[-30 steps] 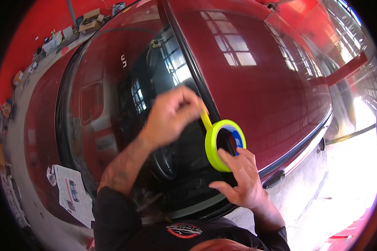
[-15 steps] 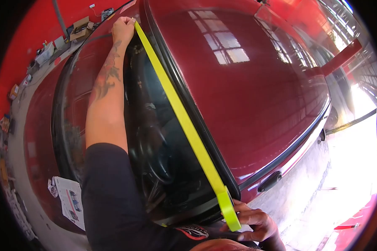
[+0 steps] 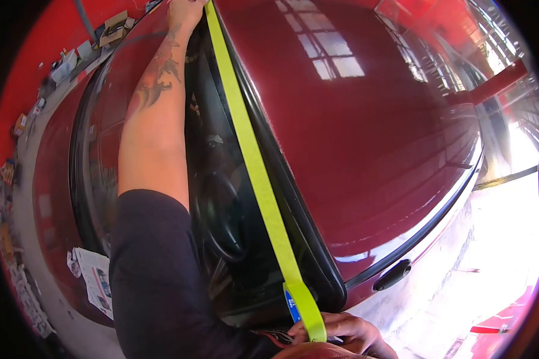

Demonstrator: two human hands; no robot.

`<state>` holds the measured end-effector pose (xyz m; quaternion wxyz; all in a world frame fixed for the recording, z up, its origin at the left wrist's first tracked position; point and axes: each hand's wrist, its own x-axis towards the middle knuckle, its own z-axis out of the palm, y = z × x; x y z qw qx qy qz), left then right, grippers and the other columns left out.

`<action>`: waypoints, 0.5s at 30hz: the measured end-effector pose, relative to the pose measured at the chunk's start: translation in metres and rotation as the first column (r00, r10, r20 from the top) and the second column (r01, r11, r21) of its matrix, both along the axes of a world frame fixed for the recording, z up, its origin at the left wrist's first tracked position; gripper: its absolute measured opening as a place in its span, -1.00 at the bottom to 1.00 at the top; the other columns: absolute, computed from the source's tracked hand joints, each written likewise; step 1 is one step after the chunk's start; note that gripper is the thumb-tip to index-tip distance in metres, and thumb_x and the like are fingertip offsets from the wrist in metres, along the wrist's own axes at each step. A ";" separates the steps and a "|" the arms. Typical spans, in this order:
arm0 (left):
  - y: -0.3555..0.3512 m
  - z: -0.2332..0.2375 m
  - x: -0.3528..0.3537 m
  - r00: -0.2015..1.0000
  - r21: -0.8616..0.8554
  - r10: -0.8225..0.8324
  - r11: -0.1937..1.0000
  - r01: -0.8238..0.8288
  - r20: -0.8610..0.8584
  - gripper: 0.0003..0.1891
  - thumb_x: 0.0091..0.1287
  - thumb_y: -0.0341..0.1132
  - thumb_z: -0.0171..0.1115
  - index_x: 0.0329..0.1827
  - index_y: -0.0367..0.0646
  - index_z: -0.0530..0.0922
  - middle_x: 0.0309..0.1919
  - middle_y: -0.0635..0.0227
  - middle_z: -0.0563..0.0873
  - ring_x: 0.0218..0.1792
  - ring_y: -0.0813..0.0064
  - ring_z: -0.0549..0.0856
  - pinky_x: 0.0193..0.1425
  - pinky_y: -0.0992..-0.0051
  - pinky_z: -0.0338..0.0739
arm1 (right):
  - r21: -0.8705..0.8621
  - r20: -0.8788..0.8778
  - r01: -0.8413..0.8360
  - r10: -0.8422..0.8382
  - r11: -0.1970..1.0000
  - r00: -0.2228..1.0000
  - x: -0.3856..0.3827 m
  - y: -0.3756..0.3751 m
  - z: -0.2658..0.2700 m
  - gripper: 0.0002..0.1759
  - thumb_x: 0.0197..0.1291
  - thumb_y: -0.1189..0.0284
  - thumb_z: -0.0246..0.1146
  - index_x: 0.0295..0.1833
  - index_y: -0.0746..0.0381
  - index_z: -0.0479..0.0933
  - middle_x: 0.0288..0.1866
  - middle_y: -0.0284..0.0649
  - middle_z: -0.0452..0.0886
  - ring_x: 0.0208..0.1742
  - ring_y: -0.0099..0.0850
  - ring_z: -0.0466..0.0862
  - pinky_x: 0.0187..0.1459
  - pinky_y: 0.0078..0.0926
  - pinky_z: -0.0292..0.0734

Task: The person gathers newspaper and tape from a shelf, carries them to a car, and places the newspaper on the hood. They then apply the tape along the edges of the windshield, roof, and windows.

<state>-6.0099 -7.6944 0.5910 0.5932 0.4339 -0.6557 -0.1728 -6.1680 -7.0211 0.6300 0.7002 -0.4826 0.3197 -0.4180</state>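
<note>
A strip of yellow-green masking tape (image 3: 254,167) runs taut and diagonally along the black trim (image 3: 293,203) between the car's dark glass and its dark red roof panel. At the top edge of the view, my left hand (image 3: 185,13) is closed at the strip's far end, its fingertips partly cut off. My right hand (image 3: 350,329) grips the tape roll (image 3: 308,311) near the glass's lower corner; a blue label shows inside the roll's core. The steering wheel (image 3: 224,218) is visible through the car window (image 3: 215,173), below the strip.
The glossy red roof panel (image 3: 365,155) spreads to the right, with a door handle (image 3: 392,275) below it. A folded newspaper (image 3: 96,278) lies on the car at lower left. A cardboard box (image 3: 115,29) and other items line the red wall.
The roll has swung left and down with my right hand, turning so its blue core shows. The strip now lies further over the glass at its lower end. My left hand appears higher in view.
</note>
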 end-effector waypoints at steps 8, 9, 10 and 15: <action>0.013 0.005 -0.004 0.999 -0.064 -0.017 0.998 0.020 0.045 -0.85 0.24 -0.27 0.44 -0.33 -0.18 0.76 -0.40 0.29 0.81 -0.32 0.48 0.77 -0.12 0.41 0.63 | -0.235 0.061 0.075 -0.063 0.969 0.996 0.009 -0.009 0.003 -0.35 0.32 0.18 0.33 0.32 0.48 0.52 0.20 0.09 0.62 0.21 0.00 0.59 0.24 0.09 0.31; 0.016 0.006 -0.005 0.999 -0.049 0.011 0.999 -0.008 0.050 -0.85 0.24 -0.27 0.44 -0.34 -0.17 0.76 -0.41 0.30 0.81 -0.32 0.48 0.77 -0.12 0.41 0.63 | -0.262 0.054 0.077 -0.065 0.962 0.996 0.009 -0.011 0.002 -0.36 0.29 0.22 0.35 0.32 0.48 0.52 0.18 0.06 0.63 0.17 -0.03 0.60 0.20 0.02 0.35; 0.020 0.010 -0.005 0.998 -0.037 0.039 0.999 -0.037 0.055 -0.86 0.23 -0.27 0.45 -0.34 -0.17 0.76 -0.41 0.30 0.81 -0.32 0.48 0.77 -0.11 0.41 0.63 | -0.291 0.047 0.077 -0.067 0.954 0.997 0.010 -0.012 0.002 -0.37 0.25 0.26 0.37 0.31 0.48 0.52 0.15 0.02 0.64 0.14 -0.06 0.61 0.16 -0.04 0.39; 0.020 0.009 -0.005 0.999 -0.058 0.039 0.998 -0.037 0.037 -0.88 0.21 -0.30 0.46 -0.36 -0.15 0.76 -0.43 0.31 0.81 -0.32 0.47 0.77 -0.09 0.38 0.63 | -0.303 0.097 0.179 -0.157 0.936 0.983 0.020 -0.007 0.000 -0.37 0.15 0.34 0.41 0.30 0.47 0.53 0.12 -0.03 0.65 0.09 -0.10 0.61 0.13 -0.10 0.41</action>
